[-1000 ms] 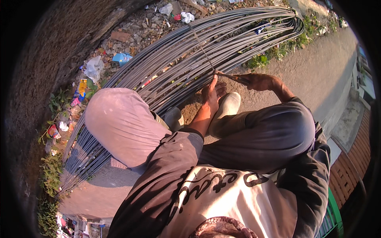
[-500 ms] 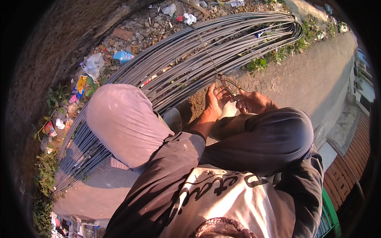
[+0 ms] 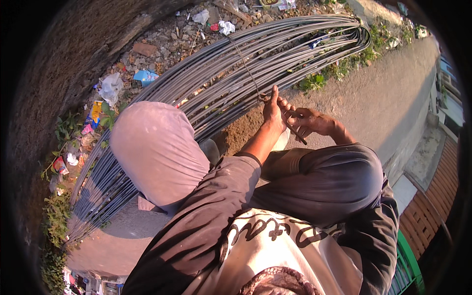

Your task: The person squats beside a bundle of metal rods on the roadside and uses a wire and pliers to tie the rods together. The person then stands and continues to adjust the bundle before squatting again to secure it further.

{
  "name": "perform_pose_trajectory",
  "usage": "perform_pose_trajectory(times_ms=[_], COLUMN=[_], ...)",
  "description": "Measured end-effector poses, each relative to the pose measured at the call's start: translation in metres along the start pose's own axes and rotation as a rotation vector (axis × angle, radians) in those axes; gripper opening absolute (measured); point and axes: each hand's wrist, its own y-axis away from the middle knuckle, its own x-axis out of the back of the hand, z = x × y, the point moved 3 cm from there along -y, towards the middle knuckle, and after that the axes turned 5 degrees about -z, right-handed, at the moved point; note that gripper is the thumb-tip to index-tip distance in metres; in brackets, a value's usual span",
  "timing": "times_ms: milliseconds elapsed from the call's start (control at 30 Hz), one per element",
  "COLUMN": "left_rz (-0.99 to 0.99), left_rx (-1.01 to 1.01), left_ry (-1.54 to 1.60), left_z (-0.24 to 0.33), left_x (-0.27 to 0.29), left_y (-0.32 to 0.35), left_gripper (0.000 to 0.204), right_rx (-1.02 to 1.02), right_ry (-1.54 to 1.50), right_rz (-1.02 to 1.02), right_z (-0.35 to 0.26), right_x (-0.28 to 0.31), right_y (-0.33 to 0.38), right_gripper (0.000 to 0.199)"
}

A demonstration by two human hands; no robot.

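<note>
A long bundle of thin grey steel rods (image 3: pixel 211 73), bent into a loop at its far right end, lies across the ground in front of me. A thin tie rod (image 3: pixel 244 61) crosses over the bundle, and its twisted end reaches my hands. My left hand (image 3: pixel 274 117) is closed beside the near edge of the bundle, thumb pointing up, around a short dark metal rod (image 3: pixel 298 136). The rod's free end sticks out below the fingers. From the right, my right hand (image 3: pixel 314 122) pinches the same rod with bent fingers. The palms hide part of the rod and its contact with the tie.
My bent knees (image 3: pixel 152 147) frame the work, the left one over the bundle. Rubble, plants and litter, including a white plastic bag (image 3: pixel 111 87), lie along a rough wall (image 3: pixel 59 64). Paved ground (image 3: pixel 388 93) stretches to the right, with a green railing (image 3: pixel 410 263) lower right.
My left hand has gone from open-palmed to closed, its thumb raised. The rod now slants down to the right below the fingers, and my right hand has turned over it.
</note>
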Motion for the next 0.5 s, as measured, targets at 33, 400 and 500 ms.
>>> perform_pose_trajectory(times_ms=[33,400,500], left_rz=[0.096,0.382,0.214], left_rx=[-0.05,-0.096,0.127], left_ry=[-0.053,-0.345,-0.381], left_z=[0.0,-0.029,-0.042], left_x=[0.001,0.014,0.04], left_y=[-0.005,-0.014,0.026], left_gripper=[0.056,0.064,0.057], right_rx=[0.029,0.01,0.145], right_ry=[0.253,0.576,-0.103], right_rz=[0.111,0.271,-0.174], right_z=[-0.01,0.028,0.051], right_x=[0.003,0.001,-0.001], right_y=[0.002,-0.012,-0.016], right_gripper=[0.058,0.032,0.034])
